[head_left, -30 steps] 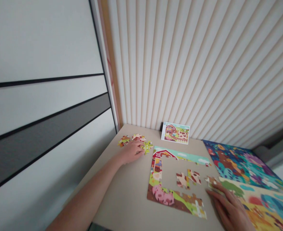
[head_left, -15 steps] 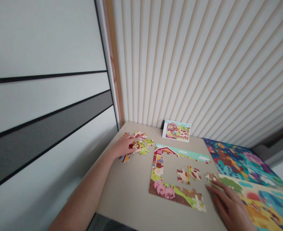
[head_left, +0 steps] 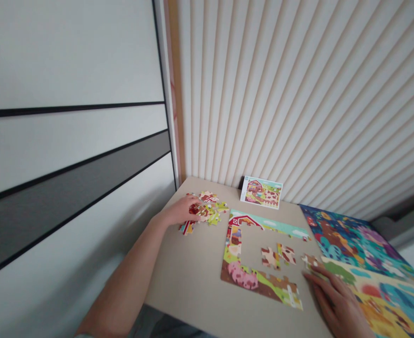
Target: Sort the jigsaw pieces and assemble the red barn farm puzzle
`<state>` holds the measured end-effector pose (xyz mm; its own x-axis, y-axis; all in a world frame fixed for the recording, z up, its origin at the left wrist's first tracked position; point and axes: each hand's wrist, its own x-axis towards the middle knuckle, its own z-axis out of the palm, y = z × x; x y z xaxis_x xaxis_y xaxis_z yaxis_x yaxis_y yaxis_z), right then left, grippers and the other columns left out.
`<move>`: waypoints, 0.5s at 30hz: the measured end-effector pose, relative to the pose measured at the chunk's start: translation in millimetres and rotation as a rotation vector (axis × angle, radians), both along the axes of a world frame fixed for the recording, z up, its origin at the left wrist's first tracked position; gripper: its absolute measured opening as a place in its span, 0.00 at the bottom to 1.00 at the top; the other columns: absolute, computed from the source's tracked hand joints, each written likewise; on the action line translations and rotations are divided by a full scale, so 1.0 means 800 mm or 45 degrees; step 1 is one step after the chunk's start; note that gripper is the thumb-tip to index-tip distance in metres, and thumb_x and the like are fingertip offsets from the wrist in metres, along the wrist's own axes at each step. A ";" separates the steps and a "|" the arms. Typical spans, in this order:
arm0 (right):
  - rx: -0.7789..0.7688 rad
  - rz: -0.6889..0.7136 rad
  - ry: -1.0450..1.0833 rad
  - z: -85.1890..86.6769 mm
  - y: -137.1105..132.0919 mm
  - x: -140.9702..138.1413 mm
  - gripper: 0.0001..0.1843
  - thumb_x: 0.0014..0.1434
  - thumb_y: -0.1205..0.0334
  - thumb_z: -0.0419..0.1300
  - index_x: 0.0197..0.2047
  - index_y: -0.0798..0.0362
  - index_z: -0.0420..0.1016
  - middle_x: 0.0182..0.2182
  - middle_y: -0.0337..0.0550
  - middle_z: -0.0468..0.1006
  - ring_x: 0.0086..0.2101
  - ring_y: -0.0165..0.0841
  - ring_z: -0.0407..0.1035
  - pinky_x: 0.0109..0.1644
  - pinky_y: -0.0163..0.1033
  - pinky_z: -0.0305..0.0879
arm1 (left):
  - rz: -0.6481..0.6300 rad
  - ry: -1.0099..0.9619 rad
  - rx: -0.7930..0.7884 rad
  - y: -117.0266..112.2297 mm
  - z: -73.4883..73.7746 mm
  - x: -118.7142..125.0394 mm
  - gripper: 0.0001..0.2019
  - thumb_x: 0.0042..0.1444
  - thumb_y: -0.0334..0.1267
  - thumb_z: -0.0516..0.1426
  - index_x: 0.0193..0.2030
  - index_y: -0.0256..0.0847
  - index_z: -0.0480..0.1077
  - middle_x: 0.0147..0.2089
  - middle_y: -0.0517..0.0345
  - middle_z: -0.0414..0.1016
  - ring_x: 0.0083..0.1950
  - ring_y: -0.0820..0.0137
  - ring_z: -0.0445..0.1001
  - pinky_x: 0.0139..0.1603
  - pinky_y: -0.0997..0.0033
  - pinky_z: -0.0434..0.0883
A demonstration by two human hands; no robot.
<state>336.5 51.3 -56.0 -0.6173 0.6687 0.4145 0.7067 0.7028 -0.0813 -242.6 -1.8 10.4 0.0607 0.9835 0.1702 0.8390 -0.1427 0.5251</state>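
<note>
My left hand (head_left: 182,212) reaches over a heap of loose puzzle pieces (head_left: 208,211) at the table's far left corner, fingers bent down onto them; what they grip is hidden. A partly built farm puzzle (head_left: 254,256) lies mid-table, its frame joined along the left, top and bottom, with two loose cow pieces (head_left: 277,256) inside. My right hand (head_left: 337,300) lies flat with fingers spread at the puzzle's right side, fingertips beside a small loose piece (head_left: 308,259).
A reference picture card (head_left: 261,192) leans against the ribbed wall at the back. A large colourful finished puzzle or mat (head_left: 362,263) covers the table's right part. The beige table (head_left: 189,277) ends at a near edge on the left, next to a white panelled wall.
My left hand has pulled back slightly over the heap and dragged some pieces toward the near left. The right hand has stayed put. The view shifted a little.
</note>
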 end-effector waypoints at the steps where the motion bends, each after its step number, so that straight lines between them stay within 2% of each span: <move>1: -0.002 0.004 0.000 0.000 0.000 0.000 0.19 0.67 0.56 0.53 0.56 0.44 0.77 0.60 0.47 0.73 0.57 0.47 0.70 0.60 0.54 0.68 | 0.020 -0.028 0.029 0.000 0.001 -0.002 0.29 0.50 0.52 0.67 0.58 0.45 0.74 0.57 0.51 0.73 0.59 0.57 0.72 0.62 0.61 0.67; 5: -0.005 0.012 -0.003 -0.001 0.003 0.002 0.18 0.67 0.56 0.54 0.56 0.44 0.78 0.59 0.47 0.73 0.56 0.47 0.71 0.60 0.54 0.69 | 0.134 -0.140 0.148 0.004 0.001 -0.010 0.26 0.52 0.53 0.66 0.55 0.44 0.75 0.54 0.52 0.75 0.54 0.59 0.75 0.57 0.61 0.71; 10: -0.010 0.018 0.002 -0.004 0.005 0.004 0.18 0.66 0.56 0.54 0.54 0.45 0.78 0.60 0.47 0.73 0.56 0.47 0.72 0.59 0.54 0.69 | 0.327 -0.162 0.389 0.022 -0.015 -0.003 0.26 0.54 0.53 0.65 0.56 0.41 0.73 0.54 0.49 0.75 0.54 0.59 0.74 0.59 0.59 0.70; 15: -0.021 0.025 0.014 -0.007 0.007 0.007 0.18 0.65 0.55 0.55 0.55 0.45 0.78 0.60 0.47 0.72 0.57 0.48 0.70 0.60 0.54 0.69 | 0.365 -0.144 0.410 0.035 -0.029 0.002 0.24 0.54 0.52 0.65 0.53 0.41 0.74 0.52 0.50 0.74 0.52 0.60 0.75 0.57 0.60 0.71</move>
